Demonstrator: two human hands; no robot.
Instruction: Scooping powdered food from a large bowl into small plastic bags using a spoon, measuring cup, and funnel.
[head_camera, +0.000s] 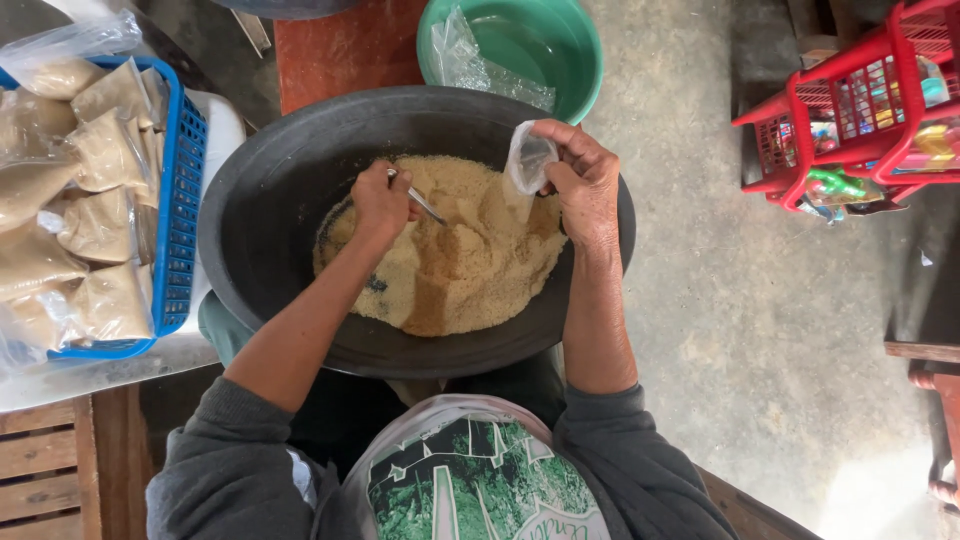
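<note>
Black basin holds grain; my left hand grips spoon, right hand pinches plastic bag (still open)

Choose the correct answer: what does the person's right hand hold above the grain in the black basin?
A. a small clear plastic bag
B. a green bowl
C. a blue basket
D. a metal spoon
A: the right hand pinches a small clear plastic bag open over the grain; the spoon is in the left hand.

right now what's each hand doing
Left hand: fingers closed on a metal spoon over the grain.
Right hand: fingers closed on a small clear plastic bag.
</note>
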